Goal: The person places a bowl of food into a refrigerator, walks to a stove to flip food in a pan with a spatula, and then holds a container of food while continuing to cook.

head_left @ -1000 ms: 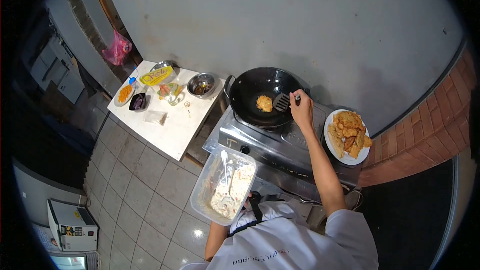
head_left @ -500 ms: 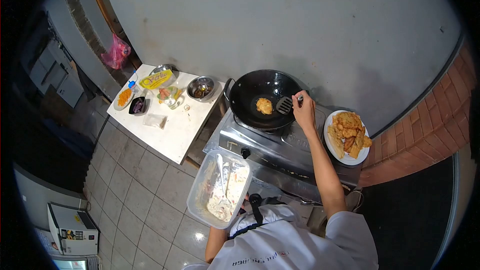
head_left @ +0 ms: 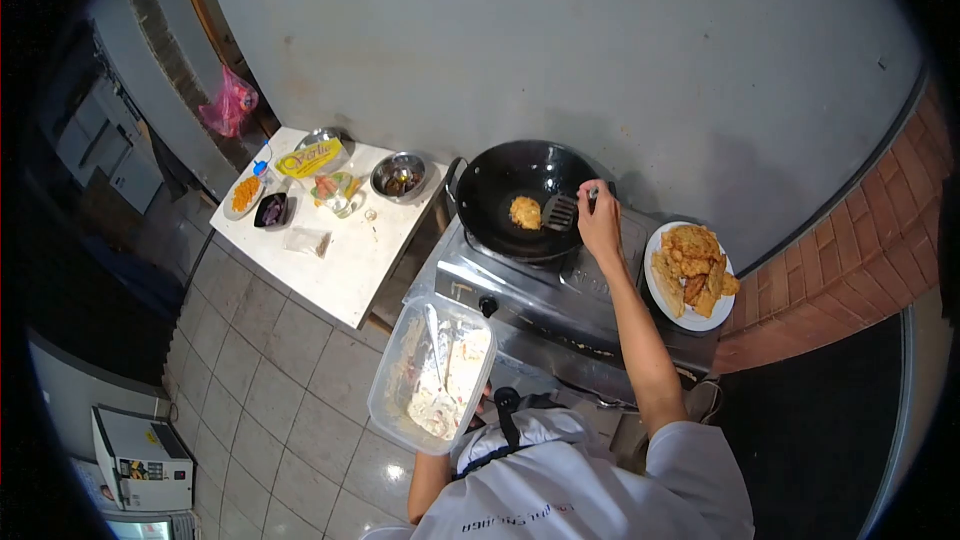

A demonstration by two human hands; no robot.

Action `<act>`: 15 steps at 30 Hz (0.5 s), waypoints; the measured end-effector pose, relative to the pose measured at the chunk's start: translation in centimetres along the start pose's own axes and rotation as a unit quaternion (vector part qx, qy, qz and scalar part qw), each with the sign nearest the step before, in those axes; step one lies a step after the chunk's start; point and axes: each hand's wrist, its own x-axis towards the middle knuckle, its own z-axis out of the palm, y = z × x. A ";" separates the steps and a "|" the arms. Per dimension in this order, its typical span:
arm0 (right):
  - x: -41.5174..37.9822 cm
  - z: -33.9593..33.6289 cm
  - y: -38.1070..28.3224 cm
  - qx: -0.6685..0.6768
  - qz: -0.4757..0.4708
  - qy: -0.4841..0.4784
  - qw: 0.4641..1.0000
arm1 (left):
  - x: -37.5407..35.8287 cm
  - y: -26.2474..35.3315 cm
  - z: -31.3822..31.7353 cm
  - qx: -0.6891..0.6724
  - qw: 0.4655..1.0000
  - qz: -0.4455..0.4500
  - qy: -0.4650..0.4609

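My right hand (head_left: 599,222) is closed round the handle of a black slotted spatula (head_left: 560,213). The blade dips into a black wok (head_left: 490,166), right at the edge of a small golden fritter (head_left: 525,212) in the pan. Down by my waist, my left hand (head_left: 483,404) supports a clear plastic container (head_left: 388,395) from beneath, mostly hidden by it. Thick pale batter (head_left: 450,395) with orange bits coats the container's bottom, and a light-coloured spoon (head_left: 436,345) leans in it.
The wok sits on a steel gas stove (head_left: 530,305). To its right, a white plate (head_left: 690,321) is heaped with fried fritters (head_left: 694,258). On the left, a white table (head_left: 335,285) carries a metal bowl (head_left: 400,178), a yellow packet (head_left: 308,157) and orange shreds (head_left: 245,194). A grey wall stands behind.
My right hand has shifted slightly left, bringing the spatula blade from beside the fritter up to its edge. The whole view has moved a little; the container stays in my left hand.
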 end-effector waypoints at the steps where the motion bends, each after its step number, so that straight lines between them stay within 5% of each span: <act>1: 0.1 0.1 0.0 -0.005 -0.022 0.004 1.000 | -0.1 0.0 0.0 0.005 1.000 0.005 0.009; 15: 1.1 0.0 0.3 -0.012 -0.044 -0.035 0.998 | 0.1 -0.3 0.0 0.025 0.998 0.034 0.052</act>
